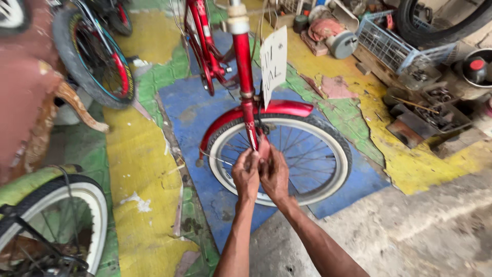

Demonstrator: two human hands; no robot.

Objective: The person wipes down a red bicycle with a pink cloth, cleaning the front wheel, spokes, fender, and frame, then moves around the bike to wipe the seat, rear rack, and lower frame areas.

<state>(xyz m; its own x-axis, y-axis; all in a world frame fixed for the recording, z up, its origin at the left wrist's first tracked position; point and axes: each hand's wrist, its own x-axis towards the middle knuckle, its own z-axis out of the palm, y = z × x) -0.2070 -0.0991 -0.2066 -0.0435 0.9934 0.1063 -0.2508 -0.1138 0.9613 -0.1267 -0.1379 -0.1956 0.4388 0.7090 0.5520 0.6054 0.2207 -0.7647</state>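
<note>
At the hub of the front wheel (pixel 328 154) of a red bike (pixel 245 77), both hands are pressed together — the left hand (pixel 246 176) and the right hand (pixel 275 175) are closed around the lower fork end, though what is pinched between the fingers cannot be told. The wheel is stood on a blue floor patch (pixel 195 110). A white card (pixel 273 64) is hung from the frame — crates of parts (pixel 394 48) are seen to the right.

Basket (pixel 394 43) behind wheel (pixel 279 159), right
</note>
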